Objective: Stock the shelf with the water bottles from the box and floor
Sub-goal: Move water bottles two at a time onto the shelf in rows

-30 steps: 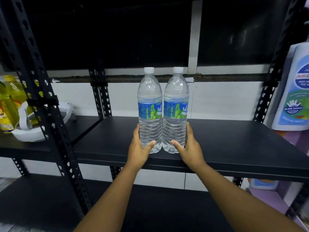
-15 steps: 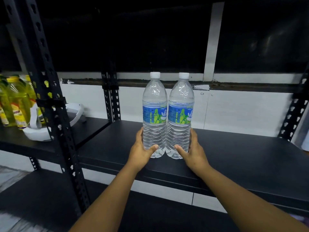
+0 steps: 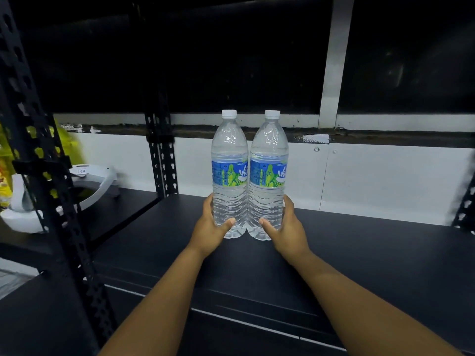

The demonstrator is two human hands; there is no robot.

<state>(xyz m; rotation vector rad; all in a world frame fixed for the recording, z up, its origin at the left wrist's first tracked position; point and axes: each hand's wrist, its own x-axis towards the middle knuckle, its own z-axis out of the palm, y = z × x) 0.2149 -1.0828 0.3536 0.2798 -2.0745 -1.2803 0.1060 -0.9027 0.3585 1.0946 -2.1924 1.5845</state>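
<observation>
Two clear water bottles with white caps and blue-green labels stand upright side by side, touching, on the black shelf [image 3: 359, 253]. My left hand [image 3: 209, 227] grips the lower part of the left bottle [image 3: 229, 173], thumb across its front. My right hand [image 3: 288, 228] grips the lower part of the right bottle [image 3: 268, 173] the same way. Both bottle bases rest on the shelf board, some way back from its front edge. No box or floor bottles are in view.
A black perforated upright [image 3: 46, 181] stands at the near left, another upright [image 3: 163, 155] behind. A white headset-like object [image 3: 84, 186] and yellow bottles [image 3: 5, 181] sit on the neighbouring left shelf. A lower black shelf [image 3: 38, 317] lies below. White wall panels back the shelf.
The two bottles, held in my hands, have slid deeper onto the shelf. My view has shifted right and closer; the white detergent bottle at the far right has left the frame.
</observation>
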